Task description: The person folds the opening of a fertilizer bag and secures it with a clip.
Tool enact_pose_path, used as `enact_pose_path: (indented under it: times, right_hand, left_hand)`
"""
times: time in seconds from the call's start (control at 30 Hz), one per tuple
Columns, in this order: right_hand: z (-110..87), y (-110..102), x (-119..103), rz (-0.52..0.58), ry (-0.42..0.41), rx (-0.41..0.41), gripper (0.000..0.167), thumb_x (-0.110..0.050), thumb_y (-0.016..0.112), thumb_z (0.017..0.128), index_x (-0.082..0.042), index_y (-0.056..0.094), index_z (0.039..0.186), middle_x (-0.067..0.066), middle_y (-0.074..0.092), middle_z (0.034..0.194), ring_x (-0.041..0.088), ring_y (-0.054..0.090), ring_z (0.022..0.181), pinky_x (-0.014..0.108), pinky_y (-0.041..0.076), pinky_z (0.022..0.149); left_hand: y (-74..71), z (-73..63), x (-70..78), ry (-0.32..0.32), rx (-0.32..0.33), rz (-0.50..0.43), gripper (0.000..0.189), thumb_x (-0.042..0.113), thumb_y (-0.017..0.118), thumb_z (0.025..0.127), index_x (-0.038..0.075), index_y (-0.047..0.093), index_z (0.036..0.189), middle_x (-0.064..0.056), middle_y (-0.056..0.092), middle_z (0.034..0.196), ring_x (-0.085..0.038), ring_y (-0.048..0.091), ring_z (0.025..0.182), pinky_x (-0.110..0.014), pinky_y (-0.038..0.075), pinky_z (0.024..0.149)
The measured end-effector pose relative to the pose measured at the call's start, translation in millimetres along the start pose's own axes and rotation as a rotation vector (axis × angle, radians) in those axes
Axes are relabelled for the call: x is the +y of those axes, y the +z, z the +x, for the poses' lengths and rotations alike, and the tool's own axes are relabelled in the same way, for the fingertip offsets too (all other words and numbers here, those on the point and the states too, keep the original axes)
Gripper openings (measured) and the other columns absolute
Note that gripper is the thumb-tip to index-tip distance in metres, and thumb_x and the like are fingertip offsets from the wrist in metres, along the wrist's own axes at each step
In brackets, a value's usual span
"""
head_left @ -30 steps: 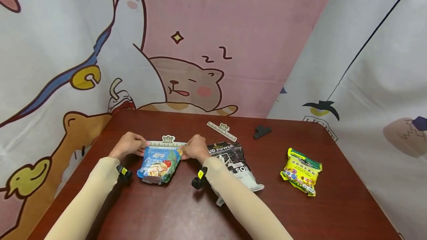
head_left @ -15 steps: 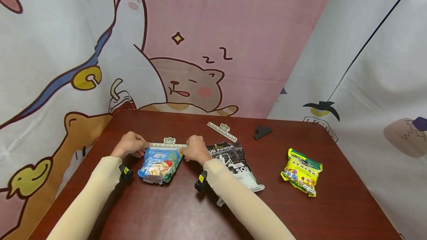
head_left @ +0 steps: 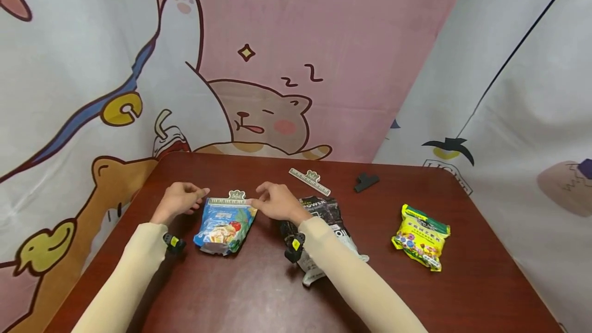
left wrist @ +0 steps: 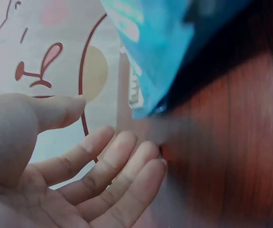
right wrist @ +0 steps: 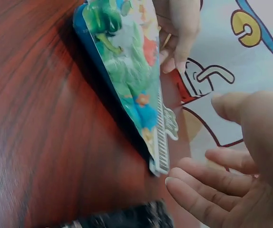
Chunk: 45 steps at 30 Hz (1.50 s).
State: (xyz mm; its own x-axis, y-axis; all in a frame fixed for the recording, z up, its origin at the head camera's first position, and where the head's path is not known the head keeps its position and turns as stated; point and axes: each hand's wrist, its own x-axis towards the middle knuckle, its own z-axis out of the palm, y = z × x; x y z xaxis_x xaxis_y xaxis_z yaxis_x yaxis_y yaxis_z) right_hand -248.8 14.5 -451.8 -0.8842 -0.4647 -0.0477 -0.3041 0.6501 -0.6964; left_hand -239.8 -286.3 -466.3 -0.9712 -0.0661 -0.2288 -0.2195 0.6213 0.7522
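The left hand (head_left: pixel 178 203) and right hand (head_left: pixel 280 203), each grip loosely parted and holding nothing, flank the blue bag (head_left: pixel 224 229) on the reddish-brown surface (head_left: pixel 231 292) (a keyboard-patterned clip (head_left: pixel 231 201) spans its far edge).

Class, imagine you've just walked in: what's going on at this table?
A person is busy with a blue bag, which has a ruler-like clip across its far end. The left grip and right grip are open near the clip's ends, neither holding it. The black-and-white bag and yellow bag show no clips; a pale clip and black clip lie loose.
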Motion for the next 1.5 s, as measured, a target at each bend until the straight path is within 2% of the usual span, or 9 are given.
enact_pose_path:
  times: [0.2,0.33,0.47,0.67,0.77,1.1,1.27,1.43,1.5]
  right_hand:
    - [-10.4,-18.3,4.2,-0.033,-0.079,0.001,0.054,-0.051,0.067,0.096,-0.016,0.062,0.136,0.008,0.069,0.132,0.024,0.066,0.118,0.043,0.054,0.1]
    - [-21.5,-33.4,10.3,-0.06,-0.09,0.004,0.057,-0.053,0.066,0.096,-0.019,0.06,0.14,0.009,0.063,0.141,0.028,0.06,0.131,0.049,0.05,0.107]
    - [-33.3,-49.1,17.8,-0.092,-0.066,0.006,0.063,-0.058,0.065,0.095,-0.023,0.055,0.146,0.003,0.058,0.149,0.025,0.054,0.139,0.051,0.046,0.112]
    - [-49.2,-72.2,31.9,-0.07,-0.017,0.034,0.07,-0.065,0.065,0.092,-0.03,0.049,0.15,-0.001,0.05,0.156,0.026,0.047,0.146,0.055,0.042,0.115]
    - [-56.1,-81.3,41.4,-0.033,-0.006,0.042,0.069,-0.066,0.064,0.092,-0.032,0.049,0.15,0.0,0.049,0.157,0.028,0.048,0.144,0.055,0.043,0.113]
    - [-77.7,-99.6,77.0,0.151,0.085,0.029,0.07,-0.064,0.063,0.094,-0.029,0.045,0.152,0.008,0.046,0.158,0.036,0.05,0.142,0.056,0.047,0.109]
    - [-89.0,-108.1,98.6,0.223,0.132,0.049,0.067,-0.059,0.061,0.098,-0.024,0.044,0.152,0.013,0.055,0.15,0.033,0.054,0.138,0.055,0.047,0.11]
    - [-96.7,-112.1,119.1,0.253,0.195,0.102,0.061,-0.056,0.06,0.099,-0.024,0.049,0.15,0.01,0.058,0.147,0.032,0.056,0.135,0.056,0.046,0.111]
    - [-97.1,-111.5,126.2,0.312,0.219,0.11,0.061,-0.053,0.061,0.1,-0.021,0.049,0.15,0.012,0.057,0.148,0.034,0.056,0.136,0.055,0.045,0.113]
  left_hand:
    - [0.4,-15.4,13.3,-0.001,0.047,0.01,0.066,0.059,0.057,0.1,0.002,0.061,0.132,-0.023,0.067,0.119,-0.031,0.067,0.098,-0.037,0.06,0.081]
    - [4.1,-27.5,26.9,0.04,0.076,0.027,0.072,0.064,0.052,0.099,0.004,0.058,0.139,-0.024,0.062,0.133,-0.037,0.063,0.113,-0.047,0.056,0.091]
    - [11.1,-38.4,42.4,0.099,0.107,0.012,0.073,0.064,0.052,0.099,0.006,0.055,0.143,-0.023,0.059,0.141,-0.04,0.057,0.128,-0.056,0.05,0.102]
    - [27.3,-52.6,66.3,0.172,0.112,-0.075,0.069,0.06,0.056,0.1,0.011,0.051,0.148,-0.019,0.059,0.144,-0.039,0.056,0.133,-0.058,0.048,0.107]
    - [38.4,-59.1,75.7,0.184,0.091,-0.139,0.069,0.061,0.056,0.099,0.014,0.05,0.149,-0.016,0.061,0.142,-0.036,0.057,0.133,-0.057,0.047,0.108]
    - [75.2,-75.6,97.4,0.129,-0.109,-0.494,0.061,0.049,0.058,0.103,0.012,0.047,0.15,-0.018,0.056,0.146,-0.036,0.056,0.137,-0.049,0.049,0.111]
    - [95.1,-76.5,99.7,0.104,-0.172,-0.549,0.059,0.047,0.057,0.104,0.009,0.047,0.149,-0.022,0.056,0.146,-0.038,0.057,0.136,-0.051,0.049,0.11]
    - [118.2,-75.7,99.4,0.054,-0.181,-0.589,0.064,0.046,0.062,0.102,0.005,0.046,0.149,-0.027,0.055,0.144,-0.042,0.059,0.132,-0.051,0.052,0.107]
    - [126.6,-74.7,97.3,0.034,-0.179,-0.605,0.067,0.044,0.063,0.101,0.002,0.044,0.15,-0.029,0.054,0.144,-0.043,0.059,0.131,-0.052,0.052,0.106]
